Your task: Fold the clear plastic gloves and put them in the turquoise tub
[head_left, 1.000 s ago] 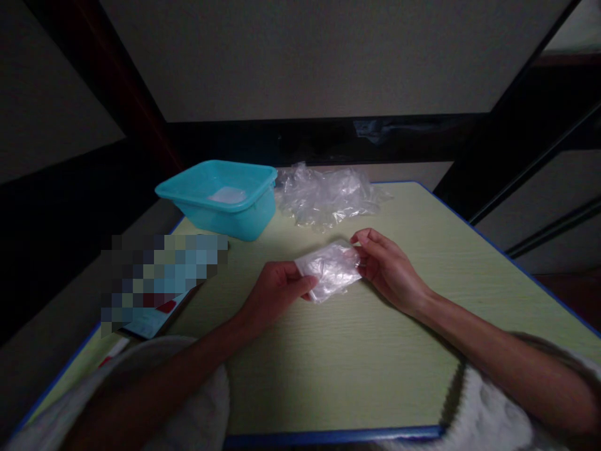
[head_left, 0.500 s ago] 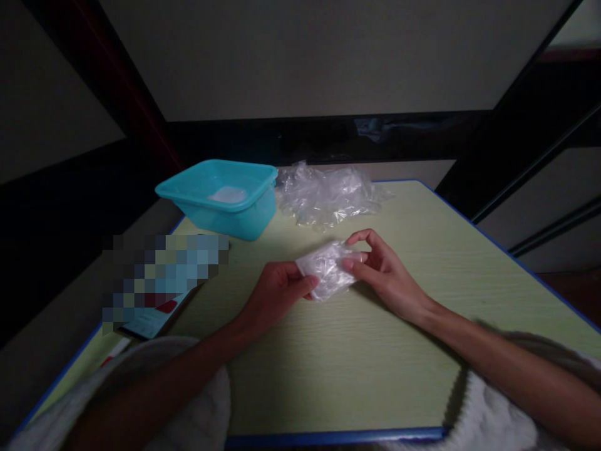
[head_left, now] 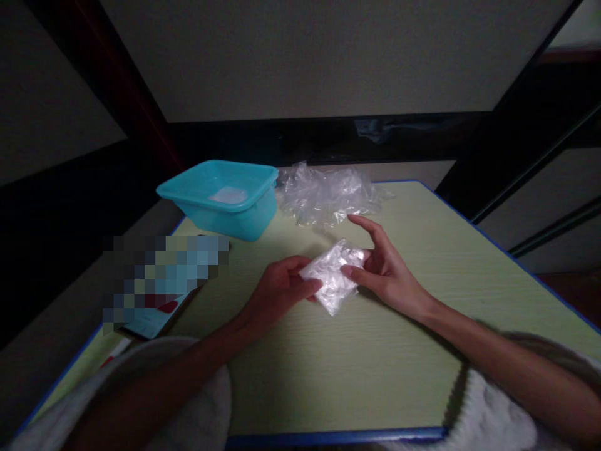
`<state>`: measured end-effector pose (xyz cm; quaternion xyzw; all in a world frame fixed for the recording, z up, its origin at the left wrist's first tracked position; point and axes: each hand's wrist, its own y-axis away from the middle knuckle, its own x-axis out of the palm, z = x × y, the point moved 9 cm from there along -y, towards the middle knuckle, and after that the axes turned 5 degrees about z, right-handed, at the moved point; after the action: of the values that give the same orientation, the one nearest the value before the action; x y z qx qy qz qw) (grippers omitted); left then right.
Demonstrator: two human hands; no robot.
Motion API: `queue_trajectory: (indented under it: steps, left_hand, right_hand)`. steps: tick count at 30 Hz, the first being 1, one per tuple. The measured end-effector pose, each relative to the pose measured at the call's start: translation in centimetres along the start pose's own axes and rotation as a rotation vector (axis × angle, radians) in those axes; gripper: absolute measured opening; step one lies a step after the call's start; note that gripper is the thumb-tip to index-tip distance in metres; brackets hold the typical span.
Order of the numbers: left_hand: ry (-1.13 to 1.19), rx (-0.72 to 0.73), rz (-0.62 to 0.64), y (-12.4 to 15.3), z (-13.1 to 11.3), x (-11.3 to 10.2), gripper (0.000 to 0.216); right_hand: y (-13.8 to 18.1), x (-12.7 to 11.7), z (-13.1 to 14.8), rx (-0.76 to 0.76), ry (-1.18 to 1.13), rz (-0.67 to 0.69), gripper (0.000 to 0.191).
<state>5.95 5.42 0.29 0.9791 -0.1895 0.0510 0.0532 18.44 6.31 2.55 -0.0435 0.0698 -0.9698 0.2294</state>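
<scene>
A folded clear plastic bag (head_left: 334, 275), shiny and creased, is held just above the table between both my hands. My left hand (head_left: 286, 282) pinches its left edge, thumb on top and fingers underneath. On the other side, my right hand (head_left: 387, 269) grips the right edge with the thumb on top; its index finger is raised away from the plastic. The other fingers of the right hand are partly hidden behind the bag.
A turquoise plastic basin (head_left: 225, 216) with something whitish inside stands at the back left. Beside it lies a heap of crumpled clear plastic bags (head_left: 333, 194). A phone (head_left: 150, 319), partly pixelated, rests at the left edge of the table (head_left: 338, 376).
The folded bag has turned in my hands, so one corner now points toward me. My right index finger has lifted off and stretched out.
</scene>
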Motion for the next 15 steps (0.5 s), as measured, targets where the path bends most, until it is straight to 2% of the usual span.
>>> queue_trajectory:
  steps: [4,9,15]
  left_hand:
    - [0.099,0.017,-0.010,0.0,0.1,-0.2,0.034]
    - [0.036,0.031,0.106,0.0,-0.2,1.1,0.043]
    - [-0.077,0.030,0.094,0.0,-0.2,1.0,0.036]
  right_hand:
    - [0.1,0.9,0.0,0.036,0.025,0.150,0.070]
    - [0.6,2.2,-0.6,0.111,0.035,0.298,0.077]
    - [0.9,3.0,-1.0,0.129,0.018,0.394,0.078]
